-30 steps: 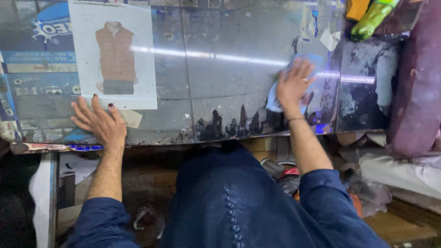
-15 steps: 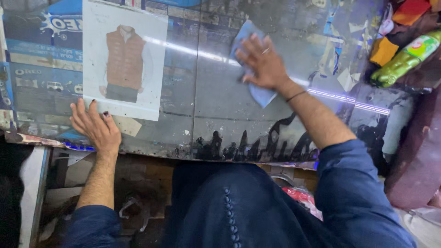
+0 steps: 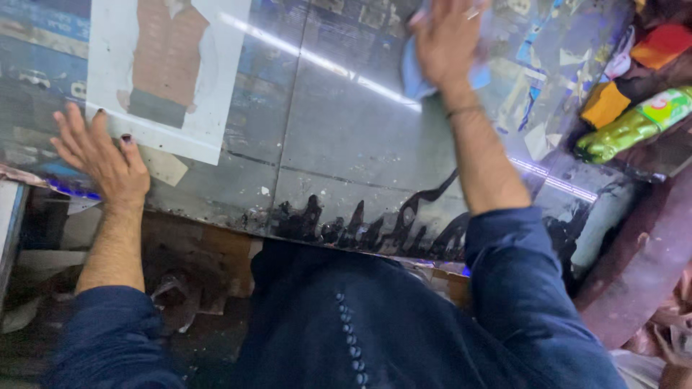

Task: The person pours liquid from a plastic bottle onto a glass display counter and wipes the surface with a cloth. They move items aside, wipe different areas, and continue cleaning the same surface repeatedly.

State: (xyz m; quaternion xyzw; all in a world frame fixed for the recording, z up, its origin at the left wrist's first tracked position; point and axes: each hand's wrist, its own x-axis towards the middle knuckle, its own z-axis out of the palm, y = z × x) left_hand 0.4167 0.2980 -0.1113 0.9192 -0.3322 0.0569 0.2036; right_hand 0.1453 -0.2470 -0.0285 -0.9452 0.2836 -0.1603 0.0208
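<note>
Blue cloth (image 3: pixel 412 72) pressed flat under my right hand (image 3: pixel 447 39) at the far side of the glass-topped bench (image 3: pixel 339 144), left hand (image 3: pixel 101 155) spread open on the near edge, black smears (image 3: pixel 375 227) by me yet unwiped.

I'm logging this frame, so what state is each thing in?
left hand: flat on the glass top, fingers spread
right hand: pressing the blue cloth
blue cloth: bunched under the palm
glass top: glossy, black smears at the near edge
printed sheet: lying flat
green bottle: on its side
</note>
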